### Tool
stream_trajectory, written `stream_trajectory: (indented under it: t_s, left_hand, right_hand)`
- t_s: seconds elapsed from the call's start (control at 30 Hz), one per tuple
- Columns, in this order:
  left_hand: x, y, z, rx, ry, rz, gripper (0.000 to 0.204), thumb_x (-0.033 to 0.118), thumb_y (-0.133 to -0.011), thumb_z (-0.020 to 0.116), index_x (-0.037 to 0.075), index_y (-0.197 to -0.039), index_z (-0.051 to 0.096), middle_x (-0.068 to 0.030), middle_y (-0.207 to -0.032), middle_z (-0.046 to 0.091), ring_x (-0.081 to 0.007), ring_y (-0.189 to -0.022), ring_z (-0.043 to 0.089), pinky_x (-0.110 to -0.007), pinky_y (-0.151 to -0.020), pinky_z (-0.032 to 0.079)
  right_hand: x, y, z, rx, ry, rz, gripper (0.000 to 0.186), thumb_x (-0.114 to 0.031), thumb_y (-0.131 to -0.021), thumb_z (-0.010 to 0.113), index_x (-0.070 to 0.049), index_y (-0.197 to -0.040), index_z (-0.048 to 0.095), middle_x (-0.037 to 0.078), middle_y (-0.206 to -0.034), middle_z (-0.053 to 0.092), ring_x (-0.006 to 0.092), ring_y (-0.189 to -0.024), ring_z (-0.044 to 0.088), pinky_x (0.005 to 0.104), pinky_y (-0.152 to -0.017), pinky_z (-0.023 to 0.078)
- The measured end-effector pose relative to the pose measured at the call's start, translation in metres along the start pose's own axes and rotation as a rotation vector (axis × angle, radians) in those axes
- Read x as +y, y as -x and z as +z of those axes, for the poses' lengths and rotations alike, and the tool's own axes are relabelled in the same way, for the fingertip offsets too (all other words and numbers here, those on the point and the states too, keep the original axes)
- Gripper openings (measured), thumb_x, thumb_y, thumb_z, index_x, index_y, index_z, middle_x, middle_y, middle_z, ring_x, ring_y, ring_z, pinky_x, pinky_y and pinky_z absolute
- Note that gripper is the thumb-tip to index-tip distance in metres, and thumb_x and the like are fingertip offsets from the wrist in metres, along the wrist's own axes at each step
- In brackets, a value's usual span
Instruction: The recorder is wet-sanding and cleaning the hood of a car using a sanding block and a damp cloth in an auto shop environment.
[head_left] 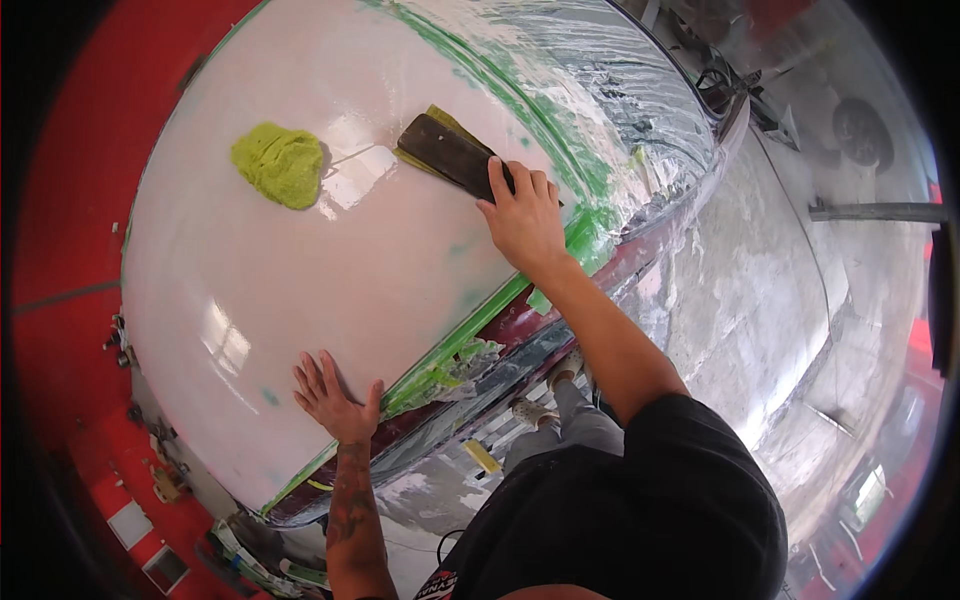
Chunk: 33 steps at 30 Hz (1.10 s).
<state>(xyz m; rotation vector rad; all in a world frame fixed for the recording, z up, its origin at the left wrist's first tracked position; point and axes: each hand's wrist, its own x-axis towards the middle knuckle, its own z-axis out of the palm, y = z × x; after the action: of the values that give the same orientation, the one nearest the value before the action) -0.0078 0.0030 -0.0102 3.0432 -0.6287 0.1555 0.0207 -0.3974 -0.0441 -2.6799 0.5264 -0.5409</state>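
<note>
A large curved car panel (330,275), pale pinkish white and glossy, fills the middle of the view. My right hand (528,218) grips the near end of a long black sanding block (440,148). A strip of yellowish sandpaper (437,112) shows along the block's edge, and the block lies against the panel near its right side. Lower down, my left hand (338,400) rests flat on the panel's near edge, fingers spread and holding nothing. A crumpled yellow-green cloth (280,165) sits on the panel, left of the block.
Green masking tape (460,335) runs along the panel's near and right edges. Wrinkled clear plastic film (620,90), smeared white, covers the glass beyond. A yellow piece (482,457) lies low beside my feet. Concrete floor (730,280) stretches to the right; red walls (70,200) stand left.
</note>
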Motion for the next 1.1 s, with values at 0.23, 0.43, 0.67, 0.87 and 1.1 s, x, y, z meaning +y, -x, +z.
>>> stream_trajectory:
  t_s: [0.23, 0.43, 0.67, 0.87, 1.1]
  left_hand:
    - [0.005, -0.003, 0.005, -0.002, 0.024, 0.018, 0.098, 0.065, -0.081, 0.067, 0.010, -0.156, 0.034, -0.0186, -0.164, 0.026, -0.0444, -0.151, 0.019, -0.070, -0.114, 0.013]
    - [-0.002, -0.001, 0.004, -0.021, 0.024, -0.012, 0.100, 0.064, -0.079, 0.069, 0.012, -0.156, 0.035, -0.0175, -0.165, 0.025, -0.0445, -0.152, 0.018, -0.068, -0.116, 0.011]
    - [0.006, -0.004, 0.007, 0.002, 0.059, 0.005, 0.100, 0.063, -0.077, 0.071, 0.013, -0.156, 0.036, -0.0170, -0.165, 0.025, -0.0444, -0.152, 0.018, -0.068, -0.116, 0.011]
    - [-0.004, 0.002, 0.002, -0.011, 0.055, -0.053, 0.099, 0.062, -0.076, 0.073, 0.014, -0.155, 0.038, -0.0168, -0.164, 0.026, -0.0443, -0.152, 0.018, -0.069, -0.116, 0.010]
    - [0.008, -0.005, 0.006, -0.009, 0.109, -0.017, 0.100, 0.061, -0.074, 0.074, 0.014, -0.155, 0.038, -0.0172, -0.165, 0.024, -0.0448, -0.152, 0.016, -0.070, -0.115, 0.008]
  right_hand:
    - [0.008, -0.060, 0.011, 0.055, 0.017, 0.106, 0.056, -0.028, -0.090, 0.069, -0.003, -0.138, 0.053, 0.020, -0.126, 0.055, 0.0373, -0.112, 0.052, 0.0502, -0.095, 0.043]
    - [-0.044, 0.056, -0.017, -0.029, -0.110, -0.115, 0.064, -0.024, -0.084, 0.074, -0.004, -0.141, 0.052, 0.017, -0.130, 0.052, 0.0365, -0.108, 0.053, 0.0501, -0.094, 0.043]
    - [0.017, -0.034, -0.006, 0.127, -0.025, 0.097, 0.053, -0.025, -0.089, 0.071, -0.008, -0.137, 0.057, 0.019, -0.124, 0.058, 0.0377, -0.109, 0.052, 0.0504, -0.093, 0.043]
    - [-0.037, 0.052, -0.017, -0.120, -0.152, -0.196, 0.061, -0.023, -0.086, 0.073, -0.013, -0.143, 0.054, 0.020, -0.130, 0.052, 0.0384, -0.109, 0.051, 0.0507, -0.094, 0.043]
    - [0.005, -0.124, 0.021, -0.019, 0.048, -0.006, 0.050, -0.028, -0.094, 0.063, -0.010, -0.140, 0.054, 0.019, -0.132, 0.055, 0.0395, -0.113, 0.051, 0.0517, -0.094, 0.043]
